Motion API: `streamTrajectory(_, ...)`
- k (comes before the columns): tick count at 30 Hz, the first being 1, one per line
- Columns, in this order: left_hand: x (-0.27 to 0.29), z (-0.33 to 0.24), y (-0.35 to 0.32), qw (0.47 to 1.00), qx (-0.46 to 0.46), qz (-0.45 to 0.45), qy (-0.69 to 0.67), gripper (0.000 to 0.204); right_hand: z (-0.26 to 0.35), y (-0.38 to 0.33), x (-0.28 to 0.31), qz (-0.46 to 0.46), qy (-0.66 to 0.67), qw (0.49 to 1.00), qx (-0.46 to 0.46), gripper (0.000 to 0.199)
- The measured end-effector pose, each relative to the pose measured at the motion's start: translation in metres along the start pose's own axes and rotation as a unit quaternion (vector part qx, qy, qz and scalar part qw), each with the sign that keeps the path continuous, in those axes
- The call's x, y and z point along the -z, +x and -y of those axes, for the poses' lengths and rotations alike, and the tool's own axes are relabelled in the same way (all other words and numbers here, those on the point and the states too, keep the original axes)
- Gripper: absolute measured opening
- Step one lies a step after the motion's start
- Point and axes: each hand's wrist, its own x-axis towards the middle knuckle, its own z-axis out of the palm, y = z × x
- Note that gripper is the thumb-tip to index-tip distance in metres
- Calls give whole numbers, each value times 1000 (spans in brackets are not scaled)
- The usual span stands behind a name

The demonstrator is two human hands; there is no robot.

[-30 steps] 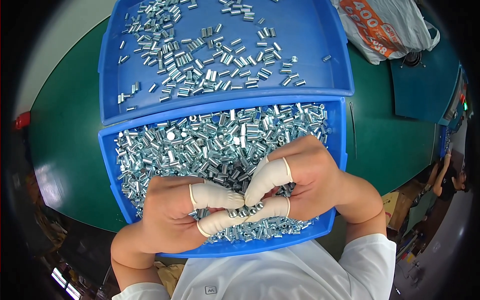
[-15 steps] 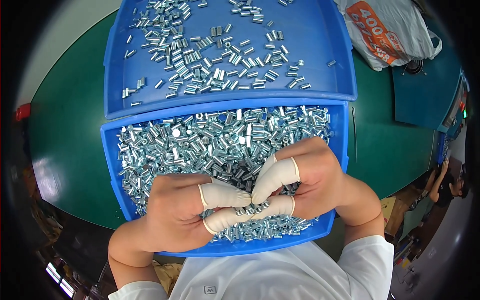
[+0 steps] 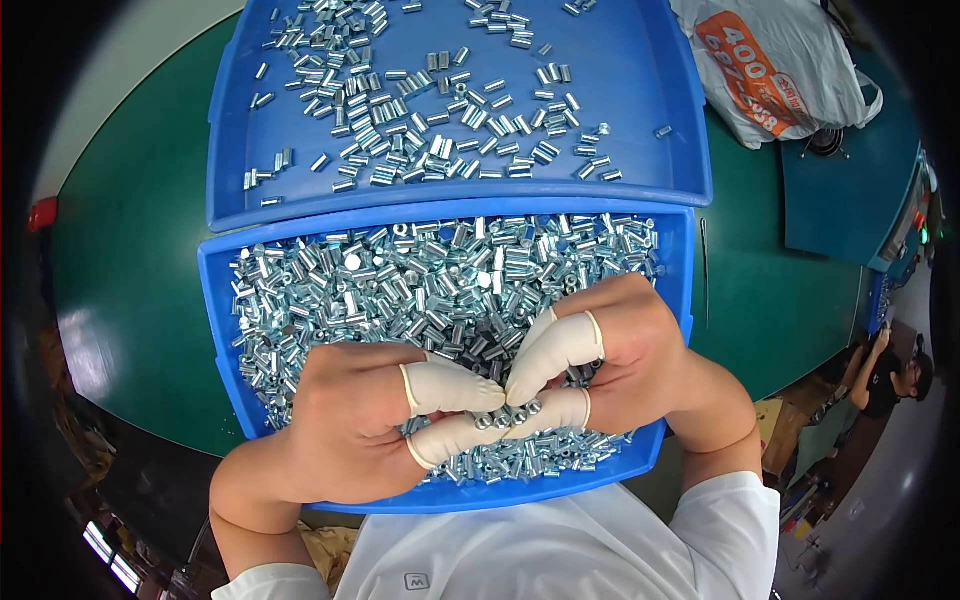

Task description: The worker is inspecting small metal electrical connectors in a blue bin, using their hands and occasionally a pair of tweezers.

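Observation:
My left hand [image 3: 365, 425] and my right hand [image 3: 625, 365] meet over the near blue bin, with whitish finger cots on thumbs and fingers. Between their pinched fingertips sits a short row of small silver rivet nuts [image 3: 502, 420], open ends toward me. Both hands grip this row together, the fingertips touching. Below and behind them, the near blue bin [image 3: 212, 300] is filled with a deep heap of loose rivet nuts [image 3: 400, 285], lying every way. My fingers hide part of the row and of the heap.
Beyond the near bin, a blue tray [image 3: 620, 80] holds scattered rivet nuts. Both stand on a green table [image 3: 130, 260]. A thin metal rod [image 3: 705, 265] lies right of the bin. At the far right are a white plastic bag [image 3: 790, 60], a teal machine [image 3: 850, 200] and another person [image 3: 890, 385].
The whole view has shifted very slightly. My hands keep the same pinch on the row of rivet nuts, with hardly any movement.

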Motion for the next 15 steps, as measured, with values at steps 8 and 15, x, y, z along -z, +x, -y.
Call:
streamTrajectory(8, 0, -2, 1, 1000, 21, 2, -3, 22, 1, 1, 0, 4, 6, 1000, -3, 18)
streamTrajectory(15, 0, -1, 0, 1000, 16, 14, -12, 24, 3, -1, -1, 0, 12, 1000, -10, 17)
